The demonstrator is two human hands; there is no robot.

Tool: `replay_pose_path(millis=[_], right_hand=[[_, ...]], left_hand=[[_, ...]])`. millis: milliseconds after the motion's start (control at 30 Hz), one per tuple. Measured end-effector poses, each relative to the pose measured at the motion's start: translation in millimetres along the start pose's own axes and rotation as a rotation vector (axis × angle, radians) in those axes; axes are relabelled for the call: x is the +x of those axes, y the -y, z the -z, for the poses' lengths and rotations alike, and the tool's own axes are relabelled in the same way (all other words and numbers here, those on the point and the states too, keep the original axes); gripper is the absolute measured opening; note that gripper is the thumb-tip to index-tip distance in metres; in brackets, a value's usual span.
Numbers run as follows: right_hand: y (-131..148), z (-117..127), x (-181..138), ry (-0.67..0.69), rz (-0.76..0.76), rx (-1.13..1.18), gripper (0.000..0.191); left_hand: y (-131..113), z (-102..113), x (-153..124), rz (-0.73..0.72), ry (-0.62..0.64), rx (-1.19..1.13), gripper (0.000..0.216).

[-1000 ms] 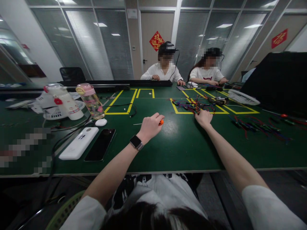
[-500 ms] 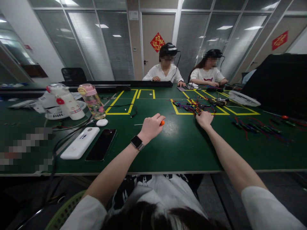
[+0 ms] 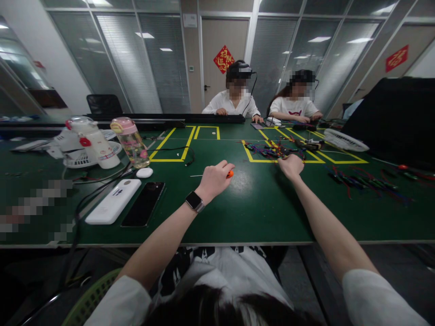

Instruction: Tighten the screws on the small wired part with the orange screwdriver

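Observation:
My left hand (image 3: 214, 179) is closed round an orange-handled screwdriver (image 3: 229, 174); its thin metal shaft (image 3: 196, 176) points left just above the green table (image 3: 258, 208). A smartwatch sits on that wrist. My right hand (image 3: 290, 165) is closed at the near edge of a pile of coloured wires (image 3: 272, 151), which lies in a yellow-taped box. What its fingers hold is hidden.
At left lie a white power bank (image 3: 113, 201), a black phone (image 3: 143, 203), a white earbud case (image 3: 144, 172), a pink-lidded bottle (image 3: 130, 142) and a white bottle (image 3: 92, 141). More wires (image 3: 367, 183) lie at right. Two people sit at the far side.
My right hand has lifted slightly and shifted a little right at the edge of the wire pile. My left hand has stayed put with the screwdriver.

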State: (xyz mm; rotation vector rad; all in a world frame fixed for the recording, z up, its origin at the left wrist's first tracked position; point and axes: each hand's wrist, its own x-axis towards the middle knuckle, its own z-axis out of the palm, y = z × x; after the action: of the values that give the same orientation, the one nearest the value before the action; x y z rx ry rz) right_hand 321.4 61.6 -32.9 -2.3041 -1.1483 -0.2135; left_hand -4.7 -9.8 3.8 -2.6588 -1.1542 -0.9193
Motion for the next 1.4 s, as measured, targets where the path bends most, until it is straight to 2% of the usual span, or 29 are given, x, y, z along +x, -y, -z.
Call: replay_pose_path(millis=[200,333,433,567,667,767,833,900,1000,1100,1233,1400], right_hand=[[12,13,-6,-0.101,0.083,-0.024,0.031],[31,20,-27,-0.107,0.187,0.012,0.023],[50,18,-57,-0.001,0.391,0.163,0.016],[77,11,-114,0.275,0.717,0.410,0.006],[92,9,-150,0.330,0.890,0.441,0.003],[97,10,-170,0.408,0.997,0.442,0.009],[97,10,-175,0.427,1.031,0.445,0.016],[97,8,-177,0.445,1.041,0.453,0.018],[96,4,-177,0.482,1.013,0.478,0.014],[95,0,-176,0.529,0.959,0.534,0.010],[94,-1,-176,0.576,0.927,0.621,0.008],[93,1,-175,0.581,0.953,0.637,0.008]], left_hand=[[1,-1,0,-0.010,-0.017,-0.031,0.021],[0,0,0,-0.014,-0.030,-0.022,0.021],[-1,1,0,-0.014,-0.059,0.000,0.020],[-3,3,-1,-0.010,-0.163,0.026,0.023],[-4,6,0,0.014,-0.272,-0.031,0.034],[-6,10,3,0.065,-0.445,-0.236,0.042],[-6,15,5,0.138,-0.566,-0.468,0.048],[-4,18,8,0.223,-0.624,-0.747,0.049],[1,20,13,0.303,-0.595,-1.268,0.052],[5,19,15,0.334,-0.510,-1.572,0.051],[2,15,16,0.387,-0.446,-1.678,0.050],[-2,9,14,0.402,-0.447,-1.602,0.049]])
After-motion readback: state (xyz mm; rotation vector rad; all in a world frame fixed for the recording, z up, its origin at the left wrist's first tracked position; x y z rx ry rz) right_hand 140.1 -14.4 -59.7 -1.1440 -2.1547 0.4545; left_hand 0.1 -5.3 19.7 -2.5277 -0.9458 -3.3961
